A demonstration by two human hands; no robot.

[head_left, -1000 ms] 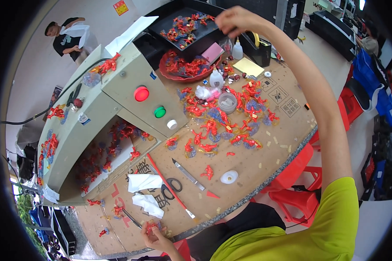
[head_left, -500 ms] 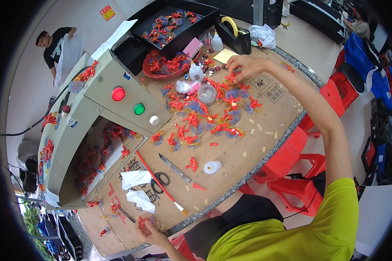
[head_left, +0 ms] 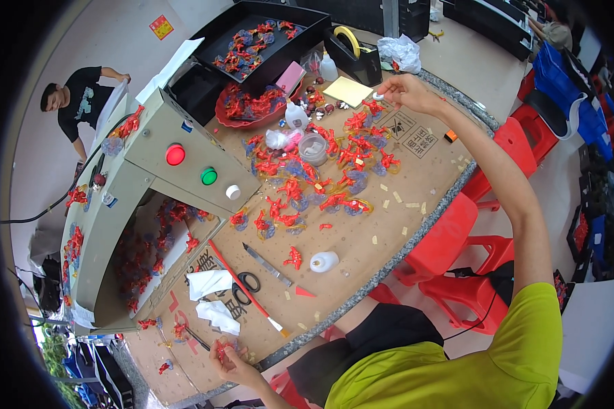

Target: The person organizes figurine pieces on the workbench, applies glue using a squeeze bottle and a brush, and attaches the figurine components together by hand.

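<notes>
My left hand [head_left: 233, 368], low at the table's front edge, has its fingers closed around a small red figurine [head_left: 222, 349]. The figurine is partly covered by the fingers. At the far right of the table my right hand [head_left: 411, 93] pinches a small white round piece [head_left: 378, 96], whose exact kind is too small to tell. Below that hand spread many red figurines with clear bluish and yellow parts [head_left: 358, 153]. A single red figurine [head_left: 293, 258] lies nearer me, beside a white bottle [head_left: 324, 262].
A grey machine [head_left: 133, 177] with red and green buttons stands at left. A knife [head_left: 267, 264], a red-handled brush [head_left: 249, 290], and scissors [head_left: 246, 281] lie mid-table. Behind are a red bowl [head_left: 235, 123], a clear jar [head_left: 313, 148], a yellow pad [head_left: 348, 91] and a black tray [head_left: 314, 27].
My right hand has moved up and away from the red figurines and now pinches a small white piece. The left hand stays in place with its figurine. The view has shifted slightly.
</notes>
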